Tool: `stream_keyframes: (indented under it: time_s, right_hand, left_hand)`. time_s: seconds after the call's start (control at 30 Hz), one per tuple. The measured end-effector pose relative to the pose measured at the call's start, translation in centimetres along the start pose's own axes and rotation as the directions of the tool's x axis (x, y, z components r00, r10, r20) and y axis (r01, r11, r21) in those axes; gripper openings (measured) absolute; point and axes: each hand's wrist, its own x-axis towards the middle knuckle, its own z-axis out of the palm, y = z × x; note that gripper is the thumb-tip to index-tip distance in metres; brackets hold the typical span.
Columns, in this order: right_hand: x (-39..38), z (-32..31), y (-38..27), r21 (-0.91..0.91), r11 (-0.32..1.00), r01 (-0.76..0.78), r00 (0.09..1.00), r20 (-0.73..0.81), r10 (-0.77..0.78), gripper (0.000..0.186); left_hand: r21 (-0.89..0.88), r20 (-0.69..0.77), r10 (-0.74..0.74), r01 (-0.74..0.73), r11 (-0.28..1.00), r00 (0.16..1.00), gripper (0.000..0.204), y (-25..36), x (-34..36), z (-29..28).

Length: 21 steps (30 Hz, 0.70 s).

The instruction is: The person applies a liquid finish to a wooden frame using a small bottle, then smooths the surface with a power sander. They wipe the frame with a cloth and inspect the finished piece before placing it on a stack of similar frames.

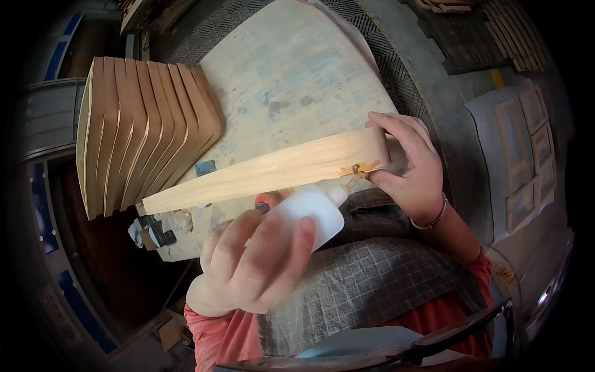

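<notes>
My left hand is closed around a white plastic squeeze bottle. The bottle's narrow tip points up and right, at or very near a smear of brown glue-like paste on the edge of a pale curved wooden panel. At the panel's wide right end, my right hand grips it, fingers over the far side and thumb on the near side by the paste. The panel tapers away to the left above the worktable. Partly behind the bottle is a red, rounded object.
Several bent wooden panels stand in a row at the table's left side. Near them are a small blue piece and a dark clip-like item. On the floor to the right, wooden frames lie on a pale sheet.
</notes>
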Motion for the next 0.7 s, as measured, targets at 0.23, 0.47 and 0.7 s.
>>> stream_keyframes:
  time_s: [0.23, 0.47, 0.7]
  right_hand:
    - [0.1, 0.0, 0.1, -0.036, 0.999, 0.010, 1.000, 0.011, -0.009, 0.066]
    - [0.0, 0.2, 0.4, -0.024, 0.999, -0.027, 1.000, -0.012, 0.026, 0.065]
    - [-1.0, 2.7, 2.1, -0.007, 0.999, -0.036, 0.999, -0.003, 0.036, 0.086]
  left_hand:
    - [-0.030, -0.030, -0.080, 0.079, 0.996, 0.996, 0.050, -0.7, -1.1, 0.0]
    - [-0.564, -0.113, -0.513, 0.370, 0.739, 0.851, 0.040, -1.1, -4.3, 1.7]
    - [-0.902, 0.417, -0.772, 0.117, -0.415, 0.480, 0.037, -1.0, -12.7, 5.0]
